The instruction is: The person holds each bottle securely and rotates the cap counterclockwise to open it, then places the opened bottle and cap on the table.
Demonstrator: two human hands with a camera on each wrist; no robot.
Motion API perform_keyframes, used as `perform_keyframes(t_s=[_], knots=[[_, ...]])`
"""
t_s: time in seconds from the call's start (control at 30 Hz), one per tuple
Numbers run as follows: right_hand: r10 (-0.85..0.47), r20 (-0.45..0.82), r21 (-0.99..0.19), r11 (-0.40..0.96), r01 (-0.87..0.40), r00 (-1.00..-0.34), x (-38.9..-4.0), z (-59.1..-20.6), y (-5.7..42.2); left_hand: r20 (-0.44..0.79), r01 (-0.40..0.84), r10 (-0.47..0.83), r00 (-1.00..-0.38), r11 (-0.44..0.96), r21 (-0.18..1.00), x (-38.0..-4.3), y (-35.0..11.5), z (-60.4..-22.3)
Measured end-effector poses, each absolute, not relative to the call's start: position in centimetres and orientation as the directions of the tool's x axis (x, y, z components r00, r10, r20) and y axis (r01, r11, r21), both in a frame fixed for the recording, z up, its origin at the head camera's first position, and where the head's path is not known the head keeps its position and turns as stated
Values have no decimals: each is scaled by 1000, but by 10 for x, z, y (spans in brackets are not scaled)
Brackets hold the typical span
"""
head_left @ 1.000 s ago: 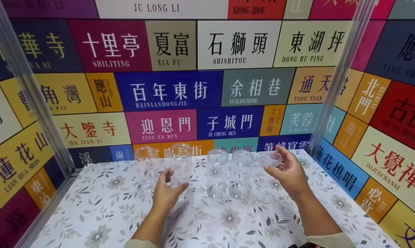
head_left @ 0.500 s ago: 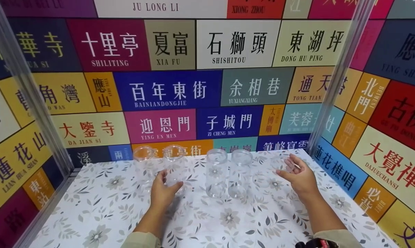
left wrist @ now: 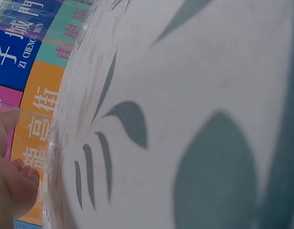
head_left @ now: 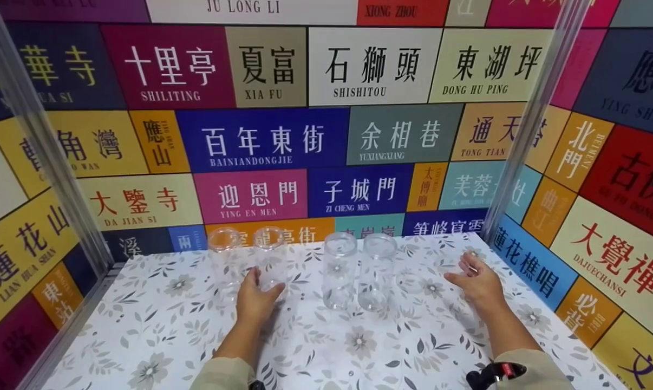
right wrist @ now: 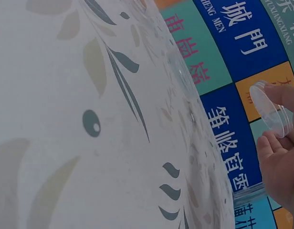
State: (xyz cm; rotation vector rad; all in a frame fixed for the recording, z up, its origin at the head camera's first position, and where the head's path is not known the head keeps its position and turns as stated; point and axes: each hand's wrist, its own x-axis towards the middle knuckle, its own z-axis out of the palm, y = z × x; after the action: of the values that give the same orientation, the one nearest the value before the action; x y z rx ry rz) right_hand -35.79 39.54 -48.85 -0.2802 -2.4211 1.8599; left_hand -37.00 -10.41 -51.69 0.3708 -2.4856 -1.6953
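In the head view, my left hand (head_left: 259, 298) grips the lower part of a clear plastic jar (head_left: 271, 252). The left wrist view shows my thumb and fingers (left wrist: 20, 186) against its see-through wall. Another clear jar (head_left: 225, 260) stands upright just left of it. My right hand (head_left: 482, 284) is raised at the right side of the table, pinching a round clear lid (right wrist: 268, 110) between thumb and fingers. That lid is plain in the right wrist view but very faint in the head view.
Two more clear jars (head_left: 339, 271) (head_left: 378, 271) stand upright side by side between my hands. A white table (head_left: 326, 363) with a leaf-and-flower pattern lies beneath. Colourful panels with lettering (head_left: 272, 138) and clear corner posts (head_left: 532, 108) enclose the back and sides.
My right hand has moved right and slightly down, taking the lid away from the row of jars. My left hand has shifted its jar left, closer to the leftmost jar.
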Motion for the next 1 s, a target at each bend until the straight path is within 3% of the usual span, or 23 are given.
perform_keyframes(t_s=[0.27,0.53,0.77,1.0], knots=[[199,-74,-926,349,142,-977,-371,-505,392,-85,-175,-260,-962,344,922,-374,-104,-520],[164,-154,-870,445,213,-974,-381,-517,390,-46,-138,-254,-966,356,924,-374,-103,-519],[141,-130,-835,518,185,-981,-383,-524,387,5,-101,-253,-967,404,909,-376,-103,-520],[141,-128,-728,659,190,-982,-385,-522,377,-84,-175,-258,-962,355,918,-379,-105,-524]])
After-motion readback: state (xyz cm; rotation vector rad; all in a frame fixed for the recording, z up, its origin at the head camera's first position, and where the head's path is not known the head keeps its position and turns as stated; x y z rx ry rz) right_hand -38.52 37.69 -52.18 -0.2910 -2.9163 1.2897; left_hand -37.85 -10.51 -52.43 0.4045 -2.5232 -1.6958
